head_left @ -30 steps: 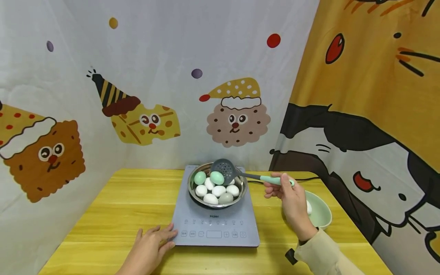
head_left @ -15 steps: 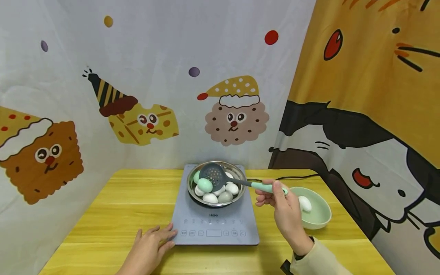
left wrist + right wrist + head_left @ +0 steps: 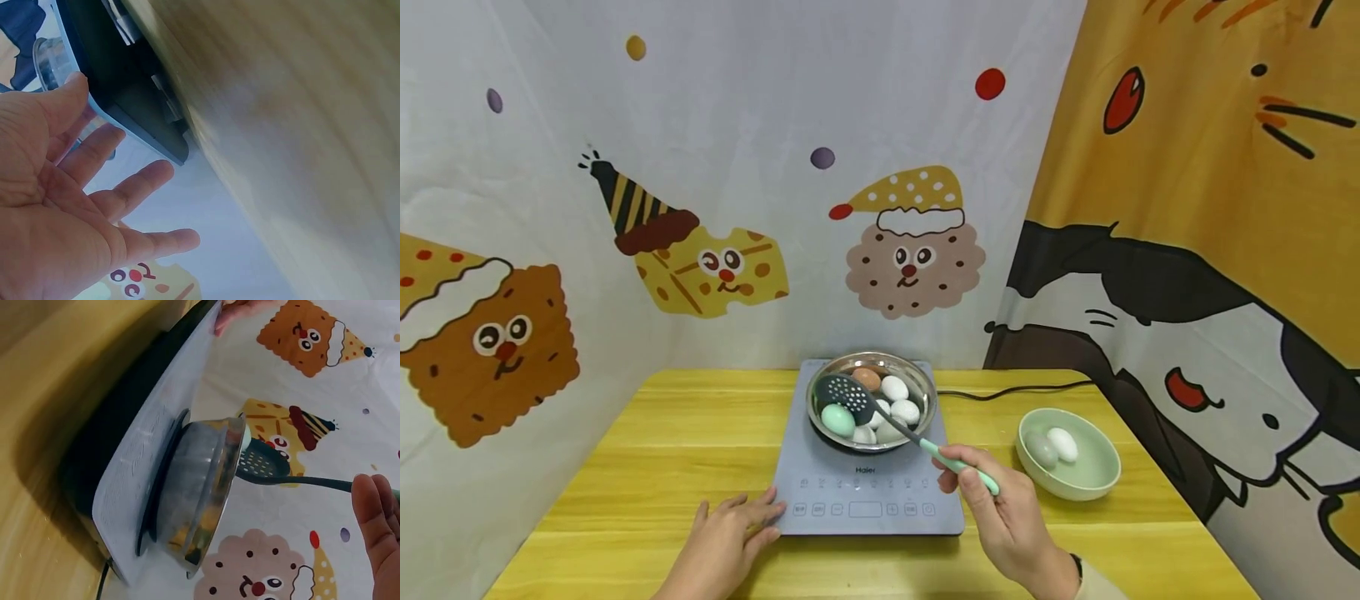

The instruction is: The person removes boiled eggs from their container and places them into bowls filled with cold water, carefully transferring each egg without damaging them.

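My right hand [image 3: 1006, 517] grips the mint-green handle of a slotted spoon [image 3: 842, 395], also seen in the right wrist view. The dark perforated head tilts at the left inside of a steel pan [image 3: 931, 425], beside a green egg [image 3: 838, 420]. A brown egg [image 3: 867, 379] and several white eggs [image 3: 905, 412] sit in the same pan, partly covered by the spoon. My left hand [image 3: 730, 537] has its fingers extended, fingertips right at the left front edge of the grey induction cooker [image 3: 790, 483]. In the left wrist view its fingers are spread and hold nothing.
Right of the cooker stands a pale green bowl [image 3: 1097, 479] holding a white egg [image 3: 1063, 444] and a greyish-green egg [image 3: 1041, 450]. A black cord [image 3: 1000, 392] runs behind on the wooden table [image 3: 685, 433]. A cartoon-printed curtain [image 3: 737, 100] closes the back.
My right hand has come nearer and lower, turning the spoon so its head has moved left and down in the pan. The brown egg has come into sight. My left hand has stayed put.
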Tool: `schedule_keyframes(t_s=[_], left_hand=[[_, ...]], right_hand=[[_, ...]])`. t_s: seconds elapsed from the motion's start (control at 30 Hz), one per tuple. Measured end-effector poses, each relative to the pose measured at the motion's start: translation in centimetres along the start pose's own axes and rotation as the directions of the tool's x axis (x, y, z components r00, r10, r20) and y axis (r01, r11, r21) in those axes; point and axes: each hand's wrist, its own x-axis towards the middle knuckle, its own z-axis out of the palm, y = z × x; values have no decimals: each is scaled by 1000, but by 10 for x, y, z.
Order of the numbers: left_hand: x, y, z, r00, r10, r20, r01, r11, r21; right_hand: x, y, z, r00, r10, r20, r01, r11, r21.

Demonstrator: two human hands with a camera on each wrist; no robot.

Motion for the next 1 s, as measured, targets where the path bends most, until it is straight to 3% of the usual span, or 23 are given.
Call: schedule_keyframes(t_s=[0.1, 0.17, 0.2, 0.27, 0.37, 0.47, 0.57, 0.67, 1.0], left_hand=[[0, -1, 0, 1000, 6, -3, -6, 1000, 3], [0, -1, 0, 1000, 8, -2, -8, 1000, 3], [0, -1, 0, 1000, 7, 1, -7, 1000, 3], [0, -1, 0, 1000, 6, 3, -6, 1000, 3], [0, -1, 0, 1000, 4, 6, -4, 1000, 0], [0, 0, -1, 1000, 5, 5, -5, 1000, 2], [0, 0, 0, 1000, 5, 5, -5, 1000, 3], [-1, 0, 0, 1000, 9, -1, -9, 1000, 5], [-1, -1, -1, 1000, 16, -2, -16, 1000, 0]], right_hand=[[-1, -4, 1, 998, 66, -14, -65, 996, 58], [0, -8, 0, 980, 194, -37, -190, 976, 105], [1, -10, -1, 959, 278, -50, -269, 953, 136], [4, -12, -3, 888, 455, -69, -433, 877, 207], [9, -11, -7, 737, 672, -74, -618, 714, 329], [13, -4, -13, 596, 801, -56, -715, 562, 417], [13, 2, -20, 501, 864, -40, -754, 459, 469], [13, 6, -28, 464, 885, -37, -756, 418, 504], [14, 9, -62, 483, 874, -51, -728, 433, 532]])
